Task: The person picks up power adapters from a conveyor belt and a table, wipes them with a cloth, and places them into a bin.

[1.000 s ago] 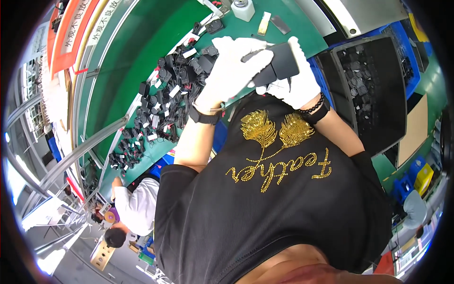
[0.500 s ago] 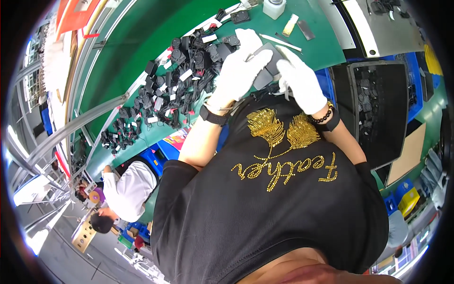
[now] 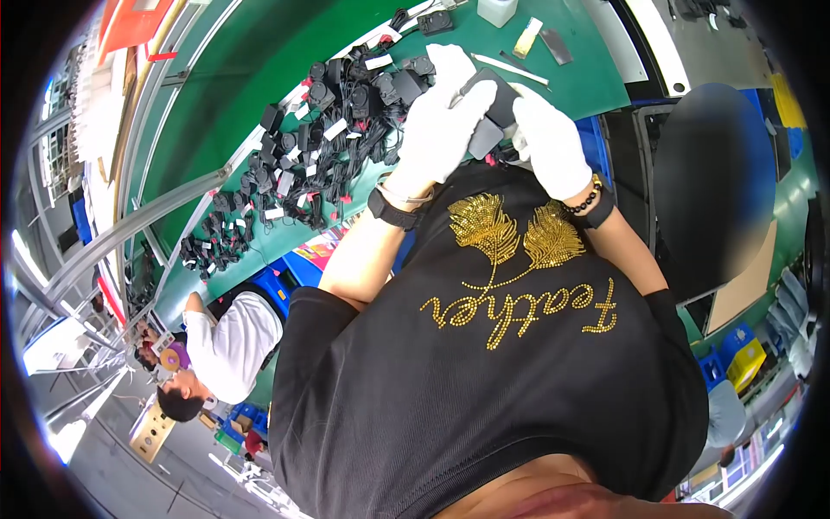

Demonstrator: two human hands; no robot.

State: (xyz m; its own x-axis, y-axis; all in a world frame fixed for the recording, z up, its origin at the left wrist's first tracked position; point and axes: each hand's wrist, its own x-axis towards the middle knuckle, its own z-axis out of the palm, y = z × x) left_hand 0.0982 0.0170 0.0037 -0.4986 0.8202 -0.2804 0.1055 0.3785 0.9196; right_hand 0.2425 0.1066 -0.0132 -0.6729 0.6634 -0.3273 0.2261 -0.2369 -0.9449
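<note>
Both my hands wear white gloves. My left hand is closed round a flat black power adapter, its thumb lying across the front. The fingers of my right hand press on the adapter's right side and curl near a dark cord below it. Just under the adapter shows a smaller dark grey block; whether it is part of the same piece I cannot tell. Left of my hands spreads a heap of black power adapters with coiled cords, white labels and small red tips.
On the green bench lie a white strip, a yellow-and-white tube, a dark flat plate and a whitish bottle. A dark blurred shape covers the bins on the right. A person in white sits at the lower left.
The adapter and both hands have shifted only slightly, and a red tip now shows below the grey block. The dark blurred shape has appeared over the right-hand bins.
</note>
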